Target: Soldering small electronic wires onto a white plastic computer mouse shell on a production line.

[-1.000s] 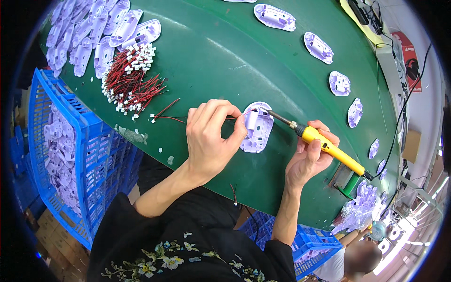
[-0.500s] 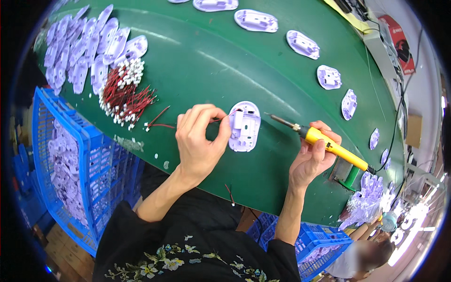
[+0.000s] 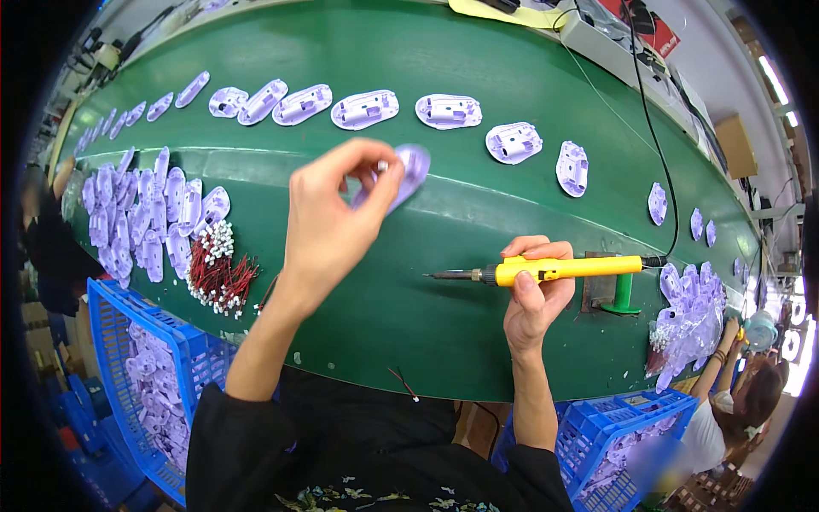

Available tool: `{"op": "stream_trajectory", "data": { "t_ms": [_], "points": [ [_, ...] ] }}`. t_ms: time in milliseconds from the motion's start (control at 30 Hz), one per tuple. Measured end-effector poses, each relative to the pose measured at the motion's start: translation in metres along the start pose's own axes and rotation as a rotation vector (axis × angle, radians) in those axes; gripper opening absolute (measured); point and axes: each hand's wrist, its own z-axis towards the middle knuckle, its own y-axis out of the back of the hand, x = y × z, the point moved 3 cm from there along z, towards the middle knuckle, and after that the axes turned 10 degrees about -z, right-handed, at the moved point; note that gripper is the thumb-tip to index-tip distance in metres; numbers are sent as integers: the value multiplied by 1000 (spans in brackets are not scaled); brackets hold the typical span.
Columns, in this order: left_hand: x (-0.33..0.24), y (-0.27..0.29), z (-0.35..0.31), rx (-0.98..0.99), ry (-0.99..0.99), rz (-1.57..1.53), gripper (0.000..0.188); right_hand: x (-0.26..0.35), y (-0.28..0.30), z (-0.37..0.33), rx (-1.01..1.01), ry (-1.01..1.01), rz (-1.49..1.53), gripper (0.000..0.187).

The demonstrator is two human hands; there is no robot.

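My left hand (image 3: 328,213) is raised above the green bench, its fingers pinched on a lilac plastic shell (image 3: 413,177). Motion blurs the shell, and my fingers hide part of it. A small white connector shows between thumb and forefinger. In my right hand (image 3: 537,299) is a yellow soldering iron (image 3: 589,268), gripped like a pen, its dark tip pointing left over the bench. To the left of my left forearm lies a heap of red wire leads (image 3: 220,277) with white connectors. Beside them is a pile of lilac shells (image 3: 141,213).
A row of lilac shells (image 3: 364,110) runs along the far bench. A green solder spool (image 3: 623,294) stands right of my right hand, near bagged shells (image 3: 687,311). Blue crates (image 3: 141,299) flank me. The iron's black cord (image 3: 670,205) rises rightward. A co-worker (image 3: 734,410) sits at right.
My left hand has lifted the shell off the bench and carried it away from me. My right hand has lowered the soldering iron to nearly level. The view has shifted.
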Motion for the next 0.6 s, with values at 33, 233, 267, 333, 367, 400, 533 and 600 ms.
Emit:
{"op": "stream_trajectory", "data": {
  "t_ms": [33,233,267,333,367,400,533,600],
  "points": [
    [-4,3,9,-14,-11,18,8,0,-1,0,4,3,13,33],
    [-44,75,-14,-191,-151,210,10,0,-9,0,-15,-22,-27,32],
    [-49,96,-28,-244,-125,208,11,1,-4,1,-31,-29,-63,32],
    [-61,155,-66,-338,-52,388,11,7,-3,-3,-34,-67,-76,34],
    [-56,184,-83,-389,23,470,10,7,-2,-5,-48,-88,-85,35],
    [-61,208,-104,-458,121,578,9,6,-4,-5,-24,-101,-69,36],
    [-58,287,-198,-726,308,1193,19,2,-14,-6,22,-138,-49,36],
    [-52,285,-214,-759,479,1302,25,1,-22,-7,80,-145,-9,36]
  ]
}}
